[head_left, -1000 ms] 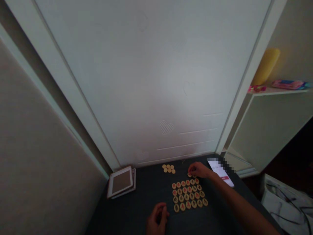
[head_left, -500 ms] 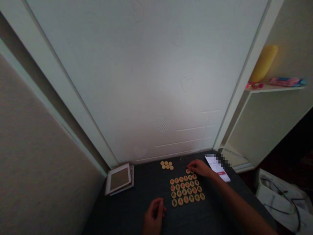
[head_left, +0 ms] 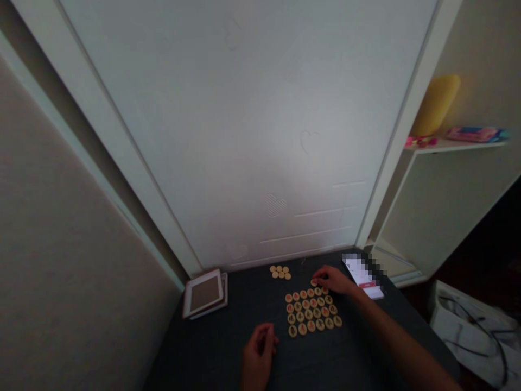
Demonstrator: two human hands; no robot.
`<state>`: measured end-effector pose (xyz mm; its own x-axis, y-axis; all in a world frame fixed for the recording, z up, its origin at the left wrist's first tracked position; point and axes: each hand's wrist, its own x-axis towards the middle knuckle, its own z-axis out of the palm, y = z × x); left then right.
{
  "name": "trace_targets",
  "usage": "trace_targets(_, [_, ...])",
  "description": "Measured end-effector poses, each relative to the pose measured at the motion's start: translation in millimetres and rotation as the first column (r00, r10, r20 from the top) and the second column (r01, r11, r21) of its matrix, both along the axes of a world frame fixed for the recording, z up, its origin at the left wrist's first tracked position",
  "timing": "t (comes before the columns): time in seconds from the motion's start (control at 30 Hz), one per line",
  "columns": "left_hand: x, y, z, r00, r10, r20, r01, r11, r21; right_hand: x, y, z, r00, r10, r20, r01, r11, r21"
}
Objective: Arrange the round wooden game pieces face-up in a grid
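On a dark tabletop (head_left: pixel 228 347) several round wooden game pieces with red or dark marks lie in a neat grid (head_left: pixel 311 312). My right hand (head_left: pixel 335 279) reaches to the grid's far edge, fingers curled down on a single piece (head_left: pixel 314 282) there. My left hand (head_left: pixel 259 355) rests near the table's front, left of the grid, fingers loosely curled; I cannot make out anything in it. A small cluster of plain-faced pieces (head_left: pixel 280 272) lies apart near the wall.
A square white-framed box with a brown panel (head_left: pixel 204 293) sits at the table's left back. A lit phone (head_left: pixel 363 276) lies right of my right hand. A white shelf unit (head_left: pixel 448 179) holds yellow and pink items; a white bag (head_left: pixel 472 334) lies below.
The view shifted slightly as my head moved. My right hand stays at the grid's far edge on the single piece; my left hand keeps its place.
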<state>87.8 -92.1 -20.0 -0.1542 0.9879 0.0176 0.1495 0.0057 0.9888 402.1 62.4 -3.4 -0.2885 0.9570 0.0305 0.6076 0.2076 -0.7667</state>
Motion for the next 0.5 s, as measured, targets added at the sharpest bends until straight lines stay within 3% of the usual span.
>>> trace_targets(0.3, [-0.2, 0.8, 4.7, 0.999, 0.034, 0.04, -0.034, 0.999, -0.007, 0.7, -17.2, 13.1, 0.982, -0.157, -0.102, 0.165, 0.983, 0.074])
trace_targets(0.43, [-3.1, 20.8, 14.0, 0.999, 0.024, 0.045, -0.025, 1.0, 0.013, -1.2, -57.9, 21.0, 0.962, -0.225, -0.156, 0.244, 0.962, 0.119])
trace_targets(0.5, [-4.0, 41.4, 22.4, 0.992, -0.05, -0.112, 0.06, 0.994, 0.091, -7.2, -88.9, 17.0, 0.958, -0.226, -0.177, 0.249, 0.961, 0.119])
